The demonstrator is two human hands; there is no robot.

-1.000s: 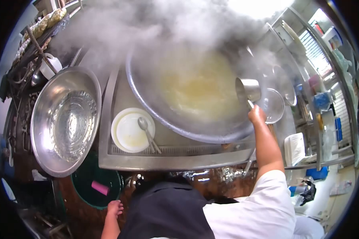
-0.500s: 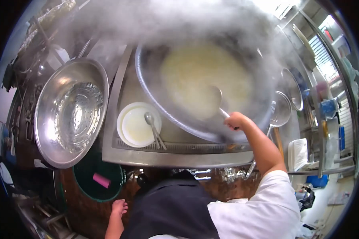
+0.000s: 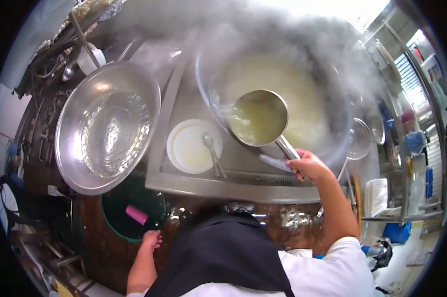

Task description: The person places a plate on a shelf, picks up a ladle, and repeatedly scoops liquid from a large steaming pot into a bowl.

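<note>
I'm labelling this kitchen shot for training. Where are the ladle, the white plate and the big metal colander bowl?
ladle (image 3: 259,119), head view, on the liquid-filled bowl of the ladle.
white plate (image 3: 189,148), head view, on its bare middle.
metal colander bowl (image 3: 109,126), head view, on its perforated bottom.

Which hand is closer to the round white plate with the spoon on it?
Right. The right hand grips the metal ladle's handle just right of the round white plate. The left hand hangs lower, below the counter, by the green bin.

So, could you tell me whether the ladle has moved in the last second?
Yes: the ladle has swung left from the wok's right rim, toward the white plate.
</note>
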